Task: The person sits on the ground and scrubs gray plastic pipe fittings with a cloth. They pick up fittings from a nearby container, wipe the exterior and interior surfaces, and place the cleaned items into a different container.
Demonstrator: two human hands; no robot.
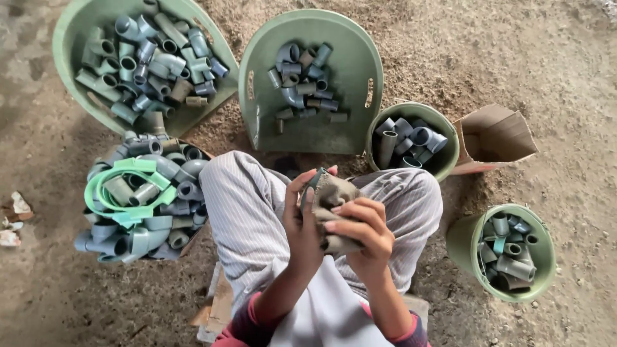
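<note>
Both hands are working at the near centre above the striped lap, the left hand point(302, 222) gripping a dusty grey pipe fitting point(331, 193) while the right hand point(360, 231) is curling around its lower end, green basins point(360, 58) of fittings lying beyond.

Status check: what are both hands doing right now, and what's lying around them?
Left hand and right hand both grip one dusty grey plastic pipe elbow over the lap. Green plastic basin of grey fittings ahead. Nothing blocking.
</note>
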